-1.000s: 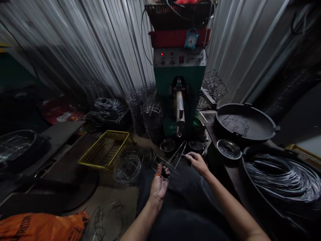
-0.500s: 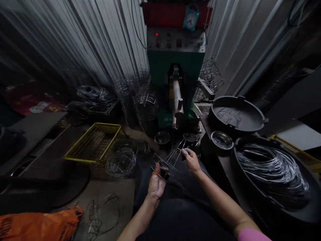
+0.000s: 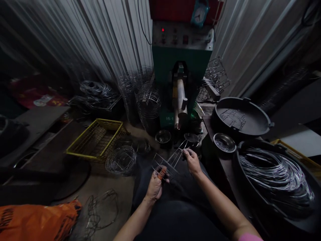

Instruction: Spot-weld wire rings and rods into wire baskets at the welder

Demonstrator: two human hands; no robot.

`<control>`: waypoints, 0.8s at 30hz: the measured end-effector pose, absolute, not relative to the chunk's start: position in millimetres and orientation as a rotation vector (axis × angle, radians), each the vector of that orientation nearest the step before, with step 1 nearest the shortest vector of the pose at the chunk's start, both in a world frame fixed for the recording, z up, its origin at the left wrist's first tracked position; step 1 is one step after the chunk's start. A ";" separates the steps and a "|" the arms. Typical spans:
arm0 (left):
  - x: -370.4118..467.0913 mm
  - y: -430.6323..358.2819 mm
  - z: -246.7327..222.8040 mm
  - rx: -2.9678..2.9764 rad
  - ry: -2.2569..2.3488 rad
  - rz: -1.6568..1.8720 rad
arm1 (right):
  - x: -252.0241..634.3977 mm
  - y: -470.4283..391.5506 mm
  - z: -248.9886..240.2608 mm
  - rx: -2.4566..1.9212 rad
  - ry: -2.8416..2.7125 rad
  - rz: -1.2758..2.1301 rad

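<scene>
Wire frame (image 3: 167, 163) | head view: above far edge of dark lap cloth (image 3: 173, 214) | left hand (image 3: 154, 187): thumb stood up before, now tipped over, holding frame's near side | right hand (image 3: 193, 163): fingers pinched narrow by frame's tall wires, can't tell what they hold | so frame's probably held tighter

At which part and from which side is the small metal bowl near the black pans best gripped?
Probably pinch the small metal bowl by its rim, from above on the side facing the right hand: that edge looks free, while the upper black pan and wire-filled black pan crowd its far and right sides. The raised round rim gives an edge; pieces inside suggest keeping it level.
</scene>
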State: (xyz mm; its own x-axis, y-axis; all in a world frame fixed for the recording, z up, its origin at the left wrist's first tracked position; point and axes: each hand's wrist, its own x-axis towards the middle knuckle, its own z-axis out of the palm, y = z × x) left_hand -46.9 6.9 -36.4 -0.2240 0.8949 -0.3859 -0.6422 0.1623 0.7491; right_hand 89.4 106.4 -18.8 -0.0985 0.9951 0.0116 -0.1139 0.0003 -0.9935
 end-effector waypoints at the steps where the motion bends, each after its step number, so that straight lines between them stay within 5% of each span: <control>1: -46.3 8.9 -35.7 0.304 1.068 1.468 | 88.5 107.9 -18.2 -1.071 -1.188 1.328; 24: -61.8 90.5 -12.7 0.311 1.049 1.497 | 67.6 184.3 -9.3 -0.998 -0.965 1.363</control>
State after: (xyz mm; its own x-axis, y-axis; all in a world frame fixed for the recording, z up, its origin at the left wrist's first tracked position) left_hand -61.8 90.5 -12.7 -0.2433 0.8966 -0.3701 -0.6541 0.1301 0.7452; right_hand 67.6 184.3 -9.3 -0.0066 0.9996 -0.0291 -0.3046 -0.0297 -0.9520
